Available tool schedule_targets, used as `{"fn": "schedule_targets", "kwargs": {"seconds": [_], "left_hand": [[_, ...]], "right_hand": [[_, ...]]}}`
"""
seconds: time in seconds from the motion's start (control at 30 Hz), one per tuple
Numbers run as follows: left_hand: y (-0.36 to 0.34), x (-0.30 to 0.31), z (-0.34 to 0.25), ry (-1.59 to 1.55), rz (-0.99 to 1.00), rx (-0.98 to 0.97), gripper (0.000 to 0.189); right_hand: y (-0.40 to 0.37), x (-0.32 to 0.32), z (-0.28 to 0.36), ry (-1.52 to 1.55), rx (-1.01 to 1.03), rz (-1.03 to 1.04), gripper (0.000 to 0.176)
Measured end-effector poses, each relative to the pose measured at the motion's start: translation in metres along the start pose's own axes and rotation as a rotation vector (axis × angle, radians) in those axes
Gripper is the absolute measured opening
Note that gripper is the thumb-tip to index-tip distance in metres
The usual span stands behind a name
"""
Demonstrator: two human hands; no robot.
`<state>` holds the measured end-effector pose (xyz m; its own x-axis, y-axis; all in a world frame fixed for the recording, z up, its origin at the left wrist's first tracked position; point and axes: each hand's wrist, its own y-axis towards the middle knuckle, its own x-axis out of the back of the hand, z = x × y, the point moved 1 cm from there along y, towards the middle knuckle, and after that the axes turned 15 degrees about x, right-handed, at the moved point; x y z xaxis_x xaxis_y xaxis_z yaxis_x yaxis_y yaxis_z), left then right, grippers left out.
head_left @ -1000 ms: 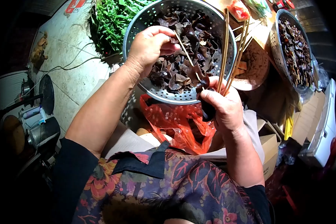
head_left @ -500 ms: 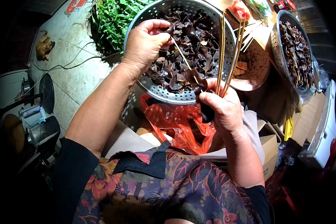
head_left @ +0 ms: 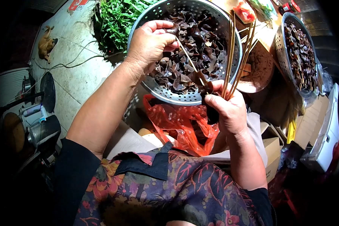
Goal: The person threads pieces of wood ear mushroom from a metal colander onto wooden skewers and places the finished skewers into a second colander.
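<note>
My left hand (head_left: 147, 47) pinches a dark piece of wood ear mushroom (head_left: 172, 30) at the upper tip of a thin bamboo skewer (head_left: 186, 53). Lower on that skewer, more wood ear (head_left: 202, 80) is threaded, just above the fingers of my right hand (head_left: 229, 110). That hand is closed around the skewer's lower part and also grips several bare skewers (head_left: 229, 56) that point upward. Both hands are over the near side of a perforated metal colander (head_left: 173, 98), which holds a heap of loose wood ear (head_left: 196, 35).
A second colander (head_left: 280, 49) with loaded skewers stands at right. Leafy greens (head_left: 111, 26) lie at upper left, and a small brown dog (head_left: 46, 46) is on the floor. A red plastic bag (head_left: 180, 130) sits below the colander, and a round basin (head_left: 261, 73) beside it.
The whole scene has shifted slightly rightward in view. Both hands keep their hold, with the left hand still at the skewer's tip. The dog's head has moved.
</note>
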<state>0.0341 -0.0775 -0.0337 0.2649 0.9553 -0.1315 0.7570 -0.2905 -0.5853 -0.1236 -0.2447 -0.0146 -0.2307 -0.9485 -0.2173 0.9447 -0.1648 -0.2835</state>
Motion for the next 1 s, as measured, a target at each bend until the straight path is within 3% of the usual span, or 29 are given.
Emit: {"fn": "schedule_targets", "kwargs": {"seconds": [0.4, 0.67, 1.0], "left_hand": [[0.0, -0.002, 0.005, 0.044, -0.023, -0.038, 0.027], [-0.001, -0.002, 0.005, -0.102, 0.095, 0.232, 0.031], [-0.005, -0.004, 0.01, -0.007, 0.142, 0.332, 0.021]], "right_hand": [[-0.001, -0.007, 0.003, 0.091, -0.004, 0.016, 0.014], [-0.001, -0.005, 0.002, -0.029, 0.052, 0.038, 0.014], [0.001, -0.006, -0.001, 0.115, -0.011, -0.004, 0.015]]}}
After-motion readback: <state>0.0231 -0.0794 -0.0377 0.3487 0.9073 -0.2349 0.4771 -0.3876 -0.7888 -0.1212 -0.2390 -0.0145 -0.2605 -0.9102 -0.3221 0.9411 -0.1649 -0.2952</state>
